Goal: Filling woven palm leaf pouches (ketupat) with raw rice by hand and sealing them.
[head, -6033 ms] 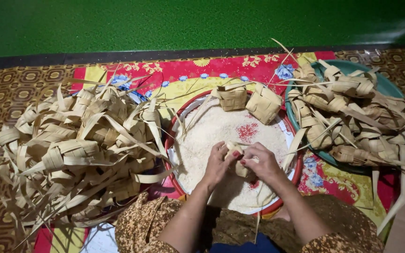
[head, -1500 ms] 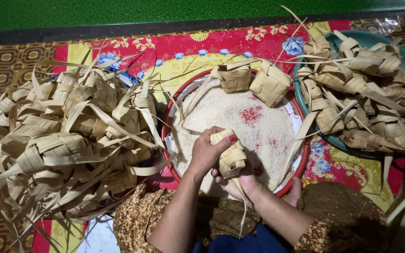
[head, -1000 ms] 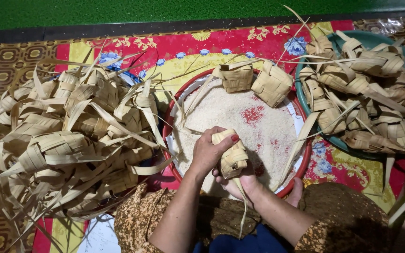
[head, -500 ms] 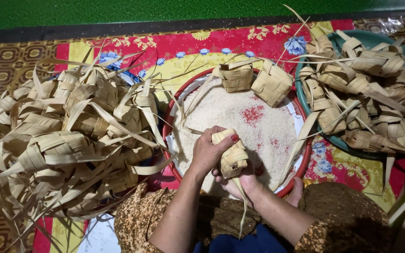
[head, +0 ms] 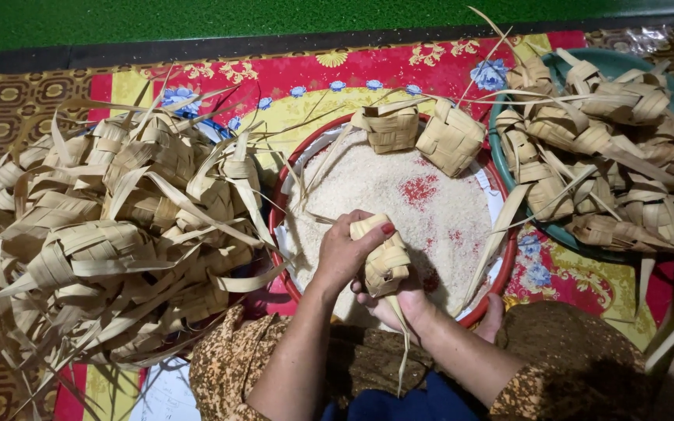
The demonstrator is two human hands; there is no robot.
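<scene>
Filling was partway: a large heap of empty woven pouches (head: 111, 234) lay at left, two pouches (head: 423, 136) sat on the rice in the red basin (head: 278, 214), and a teal basin (head: 555, 230) at right held many more. Left hand (head: 345, 253) had its fingers closed on the pouch in hand (head: 384, 261), over the rice. Right hand (head: 399, 300) cupped it from beneath, fingers curled.
</scene>
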